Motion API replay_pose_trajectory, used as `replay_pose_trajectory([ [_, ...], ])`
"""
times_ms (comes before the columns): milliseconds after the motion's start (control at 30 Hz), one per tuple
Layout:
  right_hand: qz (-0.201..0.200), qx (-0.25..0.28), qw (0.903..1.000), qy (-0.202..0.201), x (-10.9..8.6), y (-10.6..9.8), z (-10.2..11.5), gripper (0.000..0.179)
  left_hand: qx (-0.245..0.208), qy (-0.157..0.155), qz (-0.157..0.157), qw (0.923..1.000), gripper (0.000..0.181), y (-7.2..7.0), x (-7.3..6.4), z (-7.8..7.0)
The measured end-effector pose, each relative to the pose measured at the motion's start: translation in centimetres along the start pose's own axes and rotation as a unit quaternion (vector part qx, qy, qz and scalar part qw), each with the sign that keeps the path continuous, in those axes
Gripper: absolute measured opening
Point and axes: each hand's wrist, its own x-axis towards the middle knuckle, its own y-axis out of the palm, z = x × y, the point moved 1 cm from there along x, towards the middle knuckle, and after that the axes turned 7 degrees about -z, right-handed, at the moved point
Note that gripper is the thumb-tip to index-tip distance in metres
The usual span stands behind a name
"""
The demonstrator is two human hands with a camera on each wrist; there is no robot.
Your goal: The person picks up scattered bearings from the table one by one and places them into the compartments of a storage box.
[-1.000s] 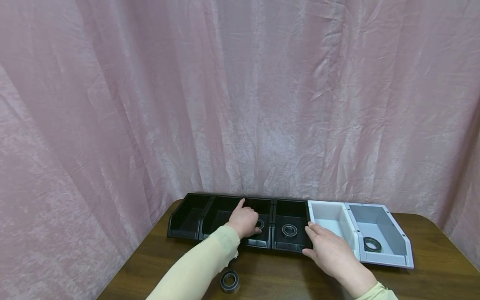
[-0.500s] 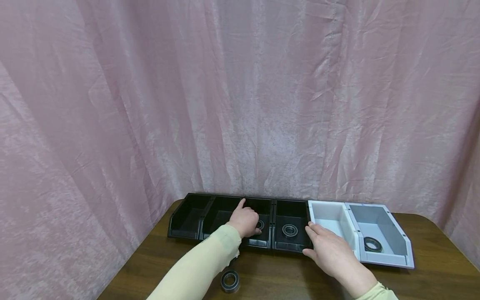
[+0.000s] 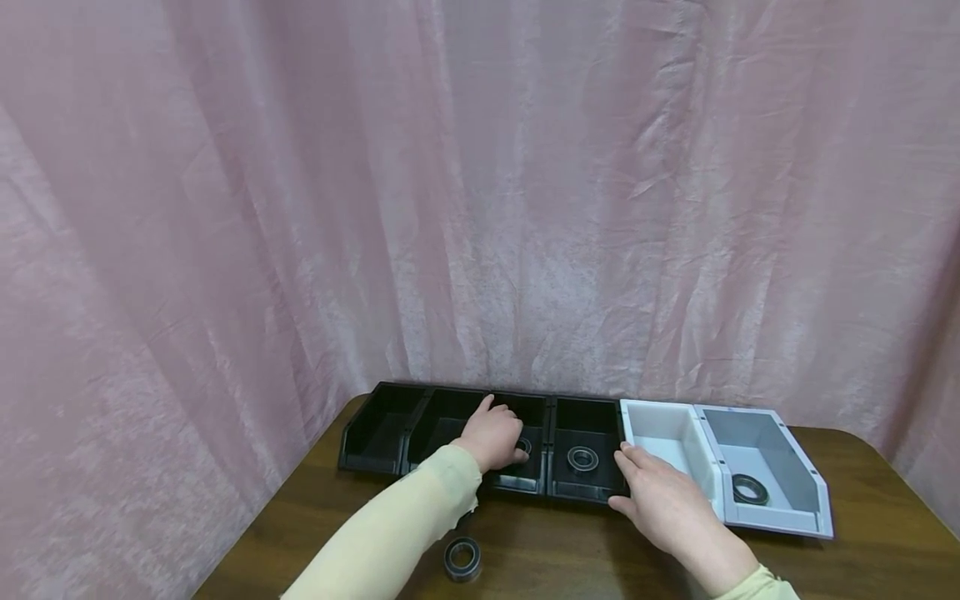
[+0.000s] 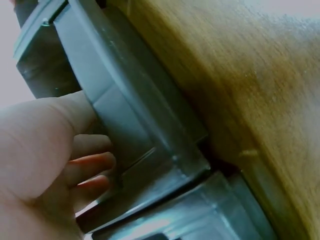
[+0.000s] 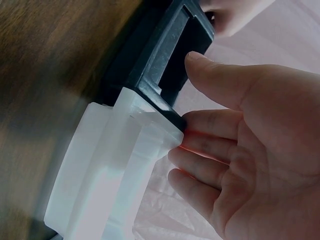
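A row of several black bins (image 3: pixel 551 492) stands on the table. My left hand (image 3: pixel 491 439) lies over the middle of this row, index finger stretched forward and thumb out to the right. In the left wrist view its fingers (image 4: pixel 92 167) reach loosely to the inner side of a black bin, with nothing held. A ball bearing (image 3: pixel 527 445) shows partly beside that thumb. Another bearing (image 3: pixel 572 459) lies flat in the rightmost black bin. My right hand (image 3: pixel 663 500) has its fingers extended, fingertips at the seam between that bin and the white bin (image 3: pixel 660 450).
Right of the white bin stands a grey bin (image 3: pixel 772 521) holding a darker bearing (image 3: pixel 738 493). One more bearing (image 3: pixel 462 577) sits on the wooden table (image 3: pixel 555 558), near the left sleeve (image 3: pixel 390 533). A pink curtain (image 3: pixel 480 208) hangs directly behind the bins.
The head view has shifted slightly, so everything appears a little further right. Both hands keep their places at the bins, and the bearings stay where they were.
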Motion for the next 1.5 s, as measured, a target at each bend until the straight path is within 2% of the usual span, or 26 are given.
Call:
replay_pose_trajectory([
  [400, -0.001, -0.005, 0.9999, -0.011, 0.1, 0.0, -0.1, 0.064, -0.009, 0.001, -0.048, 0.9988, 0.039, -2.4, -1.3, 0.3],
  [800, -0.005, -0.007, 0.9998, -0.016, 0.1, -0.1, 0.0, 0.063, -0.06, -0.011, -0.062, 0.9962, 0.058, -3.9, -3.6, 0.4],
  [967, -0.004, -0.008, 0.9998, -0.016, 0.1, -0.1, 0.1, 0.063, -0.071, -0.006, -0.077, 0.9945, 0.061, -4.6, -5.0, 0.4],
  [1133, 0.0, -0.006, 0.9999, -0.014, 0.1, -0.1, 0.1, 0.064, -0.064, 0.004, -0.092, 0.9936, 0.064, -5.2, -6.6, 0.5],
  [1300, 0.002, -0.004, 0.9999, -0.012, 0.1, -0.1, 0.1, 0.064, -0.063, 0.02, -0.11, 0.9917, 0.064, -5.8, -8.5, 0.6],
  [1500, 0.004, -0.002, 1.0, -0.005, 0.2, -0.1, 0.0, 0.064, -0.082, 0.039, -0.125, 0.988, 0.063, -6.3, -11.0, 0.7],
])
